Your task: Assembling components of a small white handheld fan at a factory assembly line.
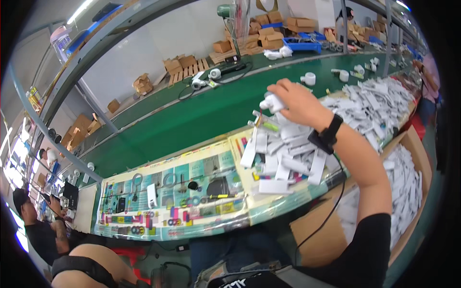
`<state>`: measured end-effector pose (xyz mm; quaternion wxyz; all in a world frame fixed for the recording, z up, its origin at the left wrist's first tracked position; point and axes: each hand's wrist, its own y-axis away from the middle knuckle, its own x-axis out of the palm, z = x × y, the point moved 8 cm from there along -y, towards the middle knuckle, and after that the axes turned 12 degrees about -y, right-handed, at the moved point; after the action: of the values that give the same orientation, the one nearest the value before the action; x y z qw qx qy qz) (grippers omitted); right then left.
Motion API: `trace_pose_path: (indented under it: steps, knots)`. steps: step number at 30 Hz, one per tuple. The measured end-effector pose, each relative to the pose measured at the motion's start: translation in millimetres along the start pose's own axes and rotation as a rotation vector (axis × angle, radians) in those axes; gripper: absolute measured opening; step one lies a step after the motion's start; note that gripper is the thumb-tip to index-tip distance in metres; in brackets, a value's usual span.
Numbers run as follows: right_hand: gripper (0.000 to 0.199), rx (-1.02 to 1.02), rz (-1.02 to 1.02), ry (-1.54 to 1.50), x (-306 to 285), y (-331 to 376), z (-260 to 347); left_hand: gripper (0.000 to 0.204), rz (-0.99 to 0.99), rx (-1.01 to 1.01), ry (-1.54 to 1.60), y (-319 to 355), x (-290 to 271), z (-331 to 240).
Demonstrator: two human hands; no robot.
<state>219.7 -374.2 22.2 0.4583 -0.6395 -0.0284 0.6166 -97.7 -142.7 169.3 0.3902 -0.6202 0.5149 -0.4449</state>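
Note:
My right hand (300, 103) is raised over the near edge of the green conveyor belt (168, 132), its fingers closed around a white round-headed part (272, 102). Its wrist wears a black band and a small dark device with a cable. Just below the hand, a heap of flat white plastic pieces (288, 156) covers the right of the workbench. A bare forearm with a black strap (84, 264) shows at the lower left; no fingers of my left hand can be seen there.
Similar white parts (309, 78) stand along the belt. A cardboard box (317, 230) full of white pieces is beside the bench at right. On the printed bench cover lies a white oblong piece (152, 196). Another person (45, 230) sits at far left; a metal shelf frame crosses above.

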Motion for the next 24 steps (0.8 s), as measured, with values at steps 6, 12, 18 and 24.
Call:
trace_pose_path:
  steps: [6,12,18,24]
  knots:
    - [0.053,-0.075,-0.055,-0.082,-6,13,1,0.064,0.06,-0.047,0.105,-14,42,51]
    - [0.051,-0.019,0.08,-0.069,3,13,-8,0.063,0.038,-0.255,0.296,4,44,130]
    - [0.053,0.035,0.092,-0.1,33,6,-6,0.062,-0.042,-0.318,0.418,24,34,184]
    - [0.05,0.016,0.257,0.013,36,0,2,0.061,-0.053,-0.537,0.469,51,-2,231]
